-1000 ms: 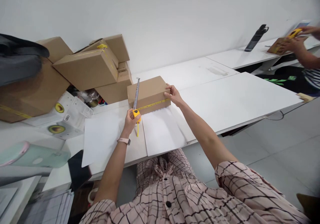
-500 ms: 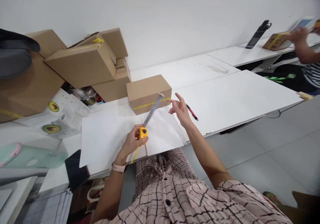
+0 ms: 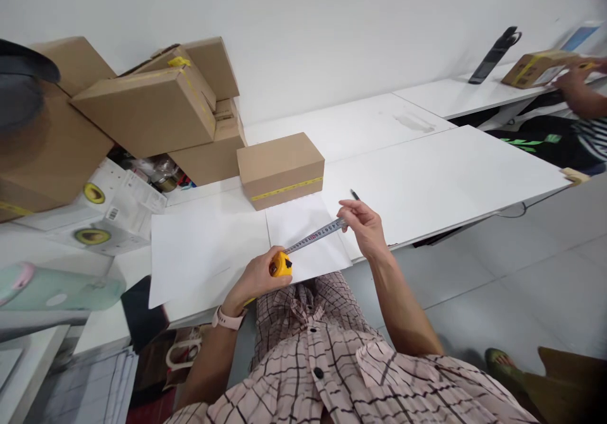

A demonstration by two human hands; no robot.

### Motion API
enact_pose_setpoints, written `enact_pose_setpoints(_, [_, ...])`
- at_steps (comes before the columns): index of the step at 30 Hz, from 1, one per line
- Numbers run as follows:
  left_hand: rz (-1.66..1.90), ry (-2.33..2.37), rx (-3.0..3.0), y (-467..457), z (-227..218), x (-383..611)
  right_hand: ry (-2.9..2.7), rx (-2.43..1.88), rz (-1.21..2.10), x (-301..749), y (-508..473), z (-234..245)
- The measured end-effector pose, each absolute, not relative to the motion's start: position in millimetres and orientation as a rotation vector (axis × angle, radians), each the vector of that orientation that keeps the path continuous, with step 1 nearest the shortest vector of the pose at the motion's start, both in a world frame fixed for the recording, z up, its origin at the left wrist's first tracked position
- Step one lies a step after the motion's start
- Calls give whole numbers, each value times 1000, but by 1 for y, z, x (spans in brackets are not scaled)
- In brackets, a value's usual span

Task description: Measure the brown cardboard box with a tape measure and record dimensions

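My left hand (image 3: 258,278) is wrapped round the yellow case of a tape measure (image 3: 281,264), low over the white sheets (image 3: 199,247) at the table's front edge. The tape's silver blade stretches up and right from the case. My right hand (image 3: 364,225) pinches the blade's far end between thumb and fingers. Just behind that hand lies a pen (image 3: 355,194), mostly hidden by it. A closed cardboard box (image 3: 284,165) with a yellow measuring strip along its front side sits on the table beyond both hands, apart from them.
Several cardboard boxes (image 3: 147,111) are stacked at the left, above white avocado-print boxes (image 3: 111,212). A mint bottle (image 3: 61,287) lies at the lower left. At the far right stands a dark bottle (image 3: 494,55), near another person's hands (image 3: 571,79) and a taped box (image 3: 535,69).
My right hand has closed on the free end of the blade. The blade has swung from pointing at the box down to the right. My left hand has shifted slightly right.
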State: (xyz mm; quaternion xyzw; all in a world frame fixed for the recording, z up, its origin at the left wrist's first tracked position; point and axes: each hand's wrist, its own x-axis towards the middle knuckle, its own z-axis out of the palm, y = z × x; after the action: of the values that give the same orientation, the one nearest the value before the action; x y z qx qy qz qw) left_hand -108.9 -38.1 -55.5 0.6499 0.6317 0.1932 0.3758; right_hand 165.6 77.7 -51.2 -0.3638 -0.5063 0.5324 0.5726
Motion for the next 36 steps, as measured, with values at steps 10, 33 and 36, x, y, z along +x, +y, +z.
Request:
enact_pose_setpoints(10, [580, 1624, 1809, -35, -64, -113, -1689, -806, 1114, 112, 68, -95])
enact_pose_setpoints(33, [460, 1925, 2236, 11, -134, -110, -2553, -872, 318, 119, 42, -156])
enact_pose_setpoints(36, [373, 1897, 2240, 8, -146, -87, -2547, -800, 495, 141, 42, -151])
